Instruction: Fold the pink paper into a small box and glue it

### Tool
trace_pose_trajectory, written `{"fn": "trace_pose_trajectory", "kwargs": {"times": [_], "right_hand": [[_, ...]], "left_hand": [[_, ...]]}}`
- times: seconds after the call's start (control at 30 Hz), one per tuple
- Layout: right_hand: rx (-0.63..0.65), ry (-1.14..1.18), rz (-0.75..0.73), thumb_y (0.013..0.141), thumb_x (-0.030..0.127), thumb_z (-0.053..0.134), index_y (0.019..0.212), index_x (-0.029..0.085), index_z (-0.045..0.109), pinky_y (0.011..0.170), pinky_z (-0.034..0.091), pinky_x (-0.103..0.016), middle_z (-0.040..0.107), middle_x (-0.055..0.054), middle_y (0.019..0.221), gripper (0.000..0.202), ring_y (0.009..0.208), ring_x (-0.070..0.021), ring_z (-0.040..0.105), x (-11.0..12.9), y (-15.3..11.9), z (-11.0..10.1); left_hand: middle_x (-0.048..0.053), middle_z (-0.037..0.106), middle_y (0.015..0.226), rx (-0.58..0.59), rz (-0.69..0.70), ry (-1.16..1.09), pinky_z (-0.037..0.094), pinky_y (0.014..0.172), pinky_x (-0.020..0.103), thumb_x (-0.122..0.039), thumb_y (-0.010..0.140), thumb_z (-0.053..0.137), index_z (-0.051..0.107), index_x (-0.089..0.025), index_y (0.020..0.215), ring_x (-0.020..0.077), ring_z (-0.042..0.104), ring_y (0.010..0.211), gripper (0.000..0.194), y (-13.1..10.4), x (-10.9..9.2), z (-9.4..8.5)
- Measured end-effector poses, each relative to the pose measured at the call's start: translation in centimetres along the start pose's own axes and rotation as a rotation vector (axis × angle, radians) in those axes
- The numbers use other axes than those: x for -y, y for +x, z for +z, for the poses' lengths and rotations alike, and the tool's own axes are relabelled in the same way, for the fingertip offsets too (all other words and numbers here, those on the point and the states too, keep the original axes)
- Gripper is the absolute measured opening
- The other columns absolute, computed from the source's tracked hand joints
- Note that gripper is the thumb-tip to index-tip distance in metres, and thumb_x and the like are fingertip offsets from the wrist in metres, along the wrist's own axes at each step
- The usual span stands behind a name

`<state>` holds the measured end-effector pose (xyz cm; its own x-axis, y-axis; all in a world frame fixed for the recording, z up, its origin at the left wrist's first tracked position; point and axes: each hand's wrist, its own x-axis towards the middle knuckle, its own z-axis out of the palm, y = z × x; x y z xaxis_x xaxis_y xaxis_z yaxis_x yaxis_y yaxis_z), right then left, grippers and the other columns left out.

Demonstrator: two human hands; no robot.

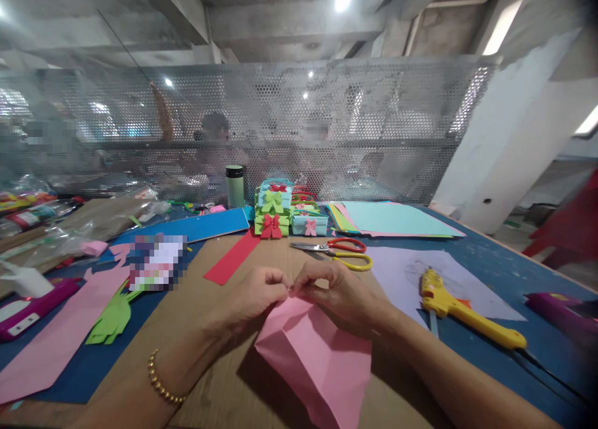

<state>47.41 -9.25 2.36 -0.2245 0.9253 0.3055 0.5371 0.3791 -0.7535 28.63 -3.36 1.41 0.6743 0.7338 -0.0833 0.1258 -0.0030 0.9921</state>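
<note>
A folded pink paper sheet (314, 354) lies on the brown board in front of me. My left hand (255, 295) and my right hand (339, 289) meet at its far corner, and both pinch that corner between fingertips. A bead bracelet (161, 382) circles my left wrist. Just beyond my hands lie scissors (343, 252) with red and yellow handles. A yellow glue gun (460, 307) rests on a pale lilac sheet to the right.
Small paper gift boxes (280, 211) with bows are stacked at the middle back, next to a green cup (235, 185). Coloured sheets (392, 220) lie at the back right, a red strip (232, 259) and pink and green cut-outs (109, 317) at left. People sit behind a perforated screen.
</note>
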Motion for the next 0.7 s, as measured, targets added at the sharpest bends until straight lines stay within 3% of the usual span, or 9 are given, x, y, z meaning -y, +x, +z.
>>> {"fn": "trace_pose_trajectory", "kwargs": {"times": [0.17, 0.27, 0.57, 0.7], "right_hand": [[0.006, -0.051, -0.046, 0.085, 0.017, 0.062, 0.082, 0.02, 0.075, 0.068, 0.045, -0.023, 0.073, 0.0, 0.08, 0.013, 0.073, -0.0137, 0.062, 0.42, -0.12, -0.15], [0.026, -0.041, -0.069, 0.087, 0.019, 0.061, 0.083, 0.019, 0.074, 0.068, 0.045, -0.024, 0.073, -0.001, 0.082, 0.013, 0.074, -0.0137, 0.062, 0.62, -0.19, -0.24], [0.001, -0.051, 0.04, 0.081, 0.008, 0.051, 0.092, 0.018, 0.072, 0.069, 0.044, -0.022, 0.071, -0.001, 0.087, 0.025, 0.076, -0.0127, 0.059, 0.57, 0.01, -0.74], [0.03, -0.133, 0.102, 0.089, 0.023, 0.052, 0.088, 0.017, 0.07, 0.063, 0.039, -0.022, 0.067, 0.0, 0.081, 0.019, 0.072, -0.0123, 0.056, 0.34, 0.12, -0.79]], "left_hand": [[-0.006, 0.042, 0.053, 0.01, -0.035, -0.035, 0.017, 0.045, 0.023, -0.021, 0.067, 0.059, 0.058, -0.016, 0.068, 0.0071, 0.033, 0.047, 0.005, 0.09, -0.09, 0.05], [-0.006, 0.038, 0.052, 0.033, 0.004, -0.01, 0.015, 0.045, 0.024, -0.025, 0.071, 0.059, 0.052, -0.017, 0.061, 0.0068, 0.03, 0.046, 0.014, 0.14, -0.2, 0.0], [-0.004, 0.046, 0.067, -0.029, 0.074, 0.079, 0.026, 0.052, 0.023, -0.031, 0.077, 0.06, 0.056, -0.015, 0.07, 0.0093, 0.039, 0.06, 0.018, -0.21, 0.28, 0.17], [-0.003, 0.045, 0.067, -0.041, 0.125, 0.173, 0.026, 0.053, 0.023, -0.028, 0.08, 0.056, 0.056, -0.015, 0.072, 0.0099, 0.038, 0.062, 0.015, -0.56, 0.08, 0.36]]}}
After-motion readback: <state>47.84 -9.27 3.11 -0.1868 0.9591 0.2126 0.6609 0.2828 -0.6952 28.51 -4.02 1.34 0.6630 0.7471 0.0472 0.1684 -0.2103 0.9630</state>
